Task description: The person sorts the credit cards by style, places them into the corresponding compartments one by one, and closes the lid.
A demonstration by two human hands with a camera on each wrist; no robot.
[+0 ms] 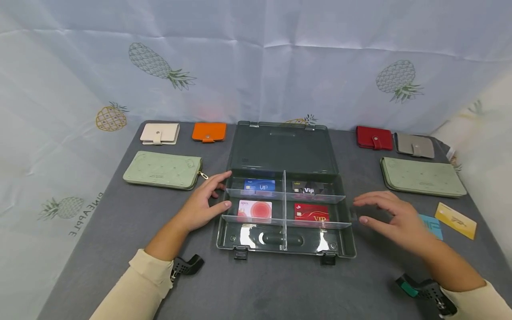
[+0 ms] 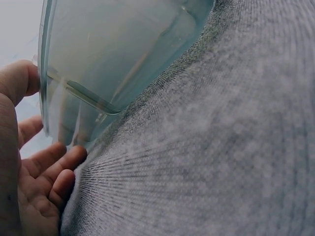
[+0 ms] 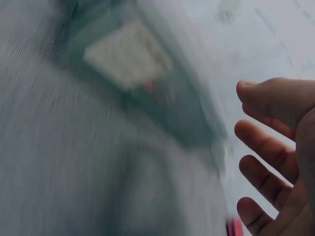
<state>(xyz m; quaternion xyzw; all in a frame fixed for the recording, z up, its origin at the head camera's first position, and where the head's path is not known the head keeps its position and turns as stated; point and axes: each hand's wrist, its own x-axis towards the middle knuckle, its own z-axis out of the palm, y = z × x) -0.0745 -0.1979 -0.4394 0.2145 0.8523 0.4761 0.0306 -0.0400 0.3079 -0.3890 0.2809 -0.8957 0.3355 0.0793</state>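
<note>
A dark see-through plastic box (image 1: 224, 231) lies with its lid (image 1: 284, 149) folded back, split by clear dividers. Its back row holds a blue VIP card (image 1: 260, 185) and a black Vip card (image 1: 306, 187); the middle row holds a pink-and-white card (image 1: 254, 209) and a red VIP card (image 1: 311, 212). My left hand (image 1: 202, 204) rests at the box's left side, fingertips on its edge and thumb extended. To the right of the box hovers my right hand (image 1: 400, 220), fingers loosely spread, holding nothing, partly covering a light-blue card (image 1: 432, 226).
A yellow card (image 1: 456, 221) lies at far right. Green wallets (image 1: 163, 170) flank the box, the right wallet (image 1: 423, 177) under a red card holder (image 1: 374, 138) and a grey one (image 1: 414, 145). White (image 1: 160, 134) and orange card holders (image 1: 209, 132) sit back left. A pineapple-print curtain (image 1: 256, 66) hangs behind.
</note>
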